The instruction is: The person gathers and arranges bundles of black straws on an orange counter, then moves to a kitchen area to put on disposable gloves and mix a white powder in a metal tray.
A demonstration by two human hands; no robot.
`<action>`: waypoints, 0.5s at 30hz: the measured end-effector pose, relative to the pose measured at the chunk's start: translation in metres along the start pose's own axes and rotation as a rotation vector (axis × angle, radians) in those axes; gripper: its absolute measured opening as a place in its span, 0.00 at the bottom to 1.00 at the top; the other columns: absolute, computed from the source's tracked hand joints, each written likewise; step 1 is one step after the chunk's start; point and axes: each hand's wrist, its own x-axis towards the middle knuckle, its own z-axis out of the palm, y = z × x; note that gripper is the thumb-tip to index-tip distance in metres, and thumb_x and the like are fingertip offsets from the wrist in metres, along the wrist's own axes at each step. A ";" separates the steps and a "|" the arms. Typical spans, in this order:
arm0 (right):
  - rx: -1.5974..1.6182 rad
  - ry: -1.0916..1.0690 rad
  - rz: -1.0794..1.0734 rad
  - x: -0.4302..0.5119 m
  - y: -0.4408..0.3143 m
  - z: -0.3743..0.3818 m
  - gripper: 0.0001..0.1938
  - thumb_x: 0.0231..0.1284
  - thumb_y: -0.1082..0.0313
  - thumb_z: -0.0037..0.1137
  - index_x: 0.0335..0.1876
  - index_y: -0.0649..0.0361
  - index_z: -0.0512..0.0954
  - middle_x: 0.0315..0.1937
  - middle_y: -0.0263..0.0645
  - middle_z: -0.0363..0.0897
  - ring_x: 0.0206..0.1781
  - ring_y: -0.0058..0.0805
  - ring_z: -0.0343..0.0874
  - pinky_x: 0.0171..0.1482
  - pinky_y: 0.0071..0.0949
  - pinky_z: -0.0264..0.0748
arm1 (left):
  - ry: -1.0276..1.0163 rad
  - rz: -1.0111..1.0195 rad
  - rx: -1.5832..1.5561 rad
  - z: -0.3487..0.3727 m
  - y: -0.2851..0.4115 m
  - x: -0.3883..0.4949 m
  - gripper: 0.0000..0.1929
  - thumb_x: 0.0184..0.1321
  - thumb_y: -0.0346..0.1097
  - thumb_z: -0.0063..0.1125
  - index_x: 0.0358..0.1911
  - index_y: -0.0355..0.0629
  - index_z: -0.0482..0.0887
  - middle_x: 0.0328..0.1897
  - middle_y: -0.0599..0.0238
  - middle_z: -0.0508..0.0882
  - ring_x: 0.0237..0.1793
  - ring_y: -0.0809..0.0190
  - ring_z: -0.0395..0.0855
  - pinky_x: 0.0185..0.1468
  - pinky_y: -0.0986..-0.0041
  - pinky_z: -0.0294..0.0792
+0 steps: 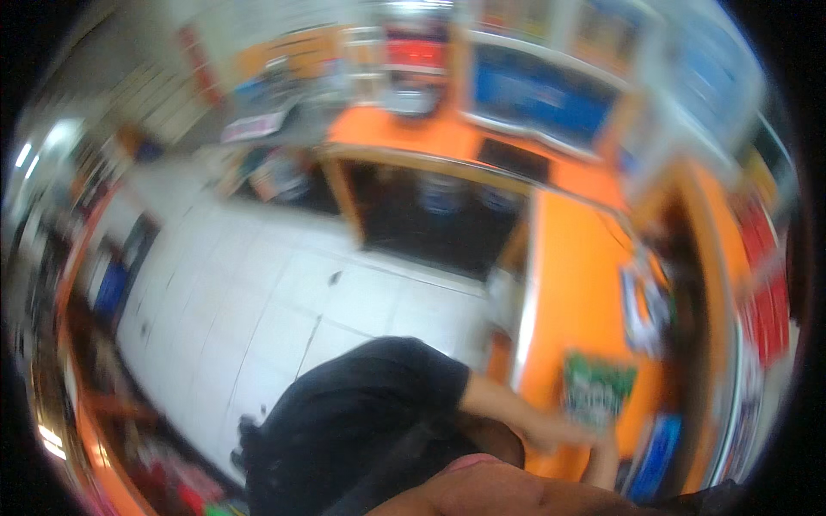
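Observation:
A green plastic packet (597,390) with pale printing is seen over the orange counter (568,258) on my right. My left hand (564,435) reaches across from a black sleeve to the packet's lower edge. Close against it, my right hand (603,455) comes up from below and meets the same edge. Both hands overlap in the view, and motion blur hides their fingers. Whether either one grips the packet cannot be made out.
A monitor (542,90) and a black keyboard (514,160) stand on the far counter. Papers (645,309) lie along the right side, near a blue item (655,458). White floor tiles (271,290) spread to my left, bordered by orange-edged shelving (71,277).

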 end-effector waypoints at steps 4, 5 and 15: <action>0.199 -0.610 0.039 -0.082 -0.010 0.118 0.15 0.55 0.66 0.53 0.48 0.60 0.73 0.39 0.45 0.77 0.42 0.40 0.78 0.48 0.40 0.76 | -0.165 -0.315 0.179 -0.084 0.034 -0.100 0.29 0.56 0.33 0.54 0.64 0.43 0.64 0.70 0.51 0.61 0.67 0.48 0.62 0.68 0.57 0.55; 0.256 -0.819 0.031 -0.106 -0.021 0.154 0.15 0.55 0.66 0.53 0.48 0.60 0.73 0.39 0.45 0.77 0.42 0.41 0.78 0.47 0.40 0.76 | -0.210 -0.397 0.194 -0.099 0.049 -0.128 0.30 0.56 0.33 0.53 0.65 0.43 0.63 0.72 0.51 0.59 0.67 0.47 0.62 0.68 0.56 0.56; 0.341 -2.013 -0.486 -0.307 -0.213 0.517 0.15 0.56 0.64 0.53 0.48 0.60 0.73 0.40 0.46 0.77 0.42 0.44 0.78 0.47 0.40 0.76 | 0.931 -1.029 0.832 -0.236 0.282 -0.617 0.24 0.51 0.25 0.47 0.55 0.40 0.74 0.66 0.54 0.68 0.67 0.49 0.63 0.67 0.61 0.60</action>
